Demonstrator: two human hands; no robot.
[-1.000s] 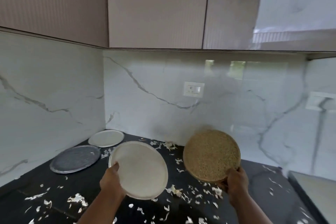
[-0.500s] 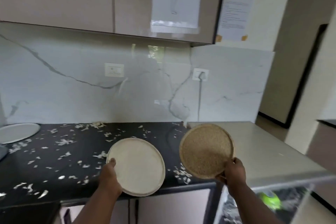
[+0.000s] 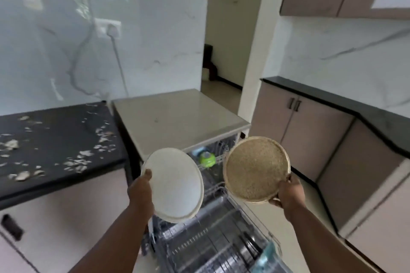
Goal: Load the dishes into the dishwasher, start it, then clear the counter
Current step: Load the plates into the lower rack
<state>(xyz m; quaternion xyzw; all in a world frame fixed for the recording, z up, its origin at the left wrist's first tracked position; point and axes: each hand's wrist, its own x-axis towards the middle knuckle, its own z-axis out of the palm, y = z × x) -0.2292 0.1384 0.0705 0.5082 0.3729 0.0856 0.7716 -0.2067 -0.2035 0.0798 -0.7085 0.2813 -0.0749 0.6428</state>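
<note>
My left hand [image 3: 142, 191] grips a white round plate [image 3: 175, 186] by its left rim, tilted toward me. My right hand [image 3: 288, 194] holds a speckled tan plate [image 3: 256, 167] by its lower right rim, also tilted up. Both plates hang above the open dishwasher [image 3: 177, 117], whose pulled-out lower wire rack [image 3: 210, 244] holds dark dishes and something pale blue at the right. A green item [image 3: 206, 159] sits in the upper rack.
The black counter [image 3: 55, 139] at left is strewn with several pale scraps. A socket with a white cable [image 3: 111, 29] is on the marble wall. Beige cabinets [image 3: 310, 139] under a second black counter stand at right; a doorway opens behind.
My view has swung right and down from the counter corner to the open dishwasher. Both hands kept their plates and carried them over the lower rack.
</note>
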